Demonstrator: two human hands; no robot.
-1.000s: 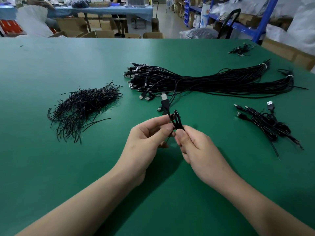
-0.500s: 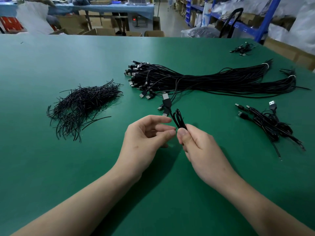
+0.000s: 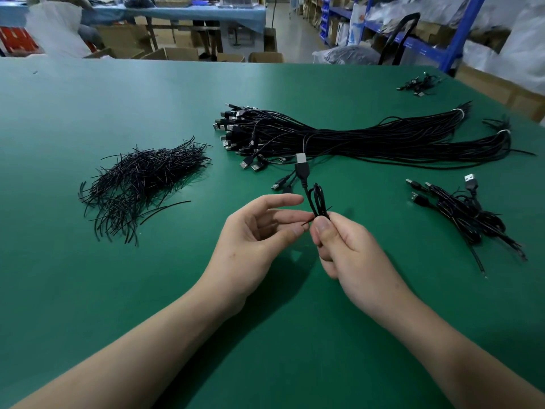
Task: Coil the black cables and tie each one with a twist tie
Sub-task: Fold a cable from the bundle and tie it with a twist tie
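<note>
R hand: you've got it clenched on the coiled USB cable, thumb on top, pinching the bottom of the loops against your index finger. It's dead centre, just above the table.
L hand: loose, fingers relaxed and a bit curled, index stretched out toward the coil. It's right at 9 o'clock of your R hand, not gripping anything afaict.
coiled USB cable: small tight coil sticking up out of your R pinch. The tail runs up to 12 o'clock and ends in the USB-A plug, metal end pointing away from you.
twist tie: thin black end pokes out of the pinch toward 9 o'clock, right by your L thumb tip. Can't tell if the thumb's actually touching it. Another bit sticks out at 2 o'clock of the pinch.
twist tie pile: big messy heap at 10 o'clock, well apart from your hands.
cable bundle: long uncoiled USB cables at 1 o'clock, plugs fanned out on the L end, far ends banded w/ white ties.
bunched cables: small heap at 3 o'clock, plugs pointing up-left.
far heap: a few more cables way out at 1 o'clock near the table edge.
table: green mat under everything.
</note>
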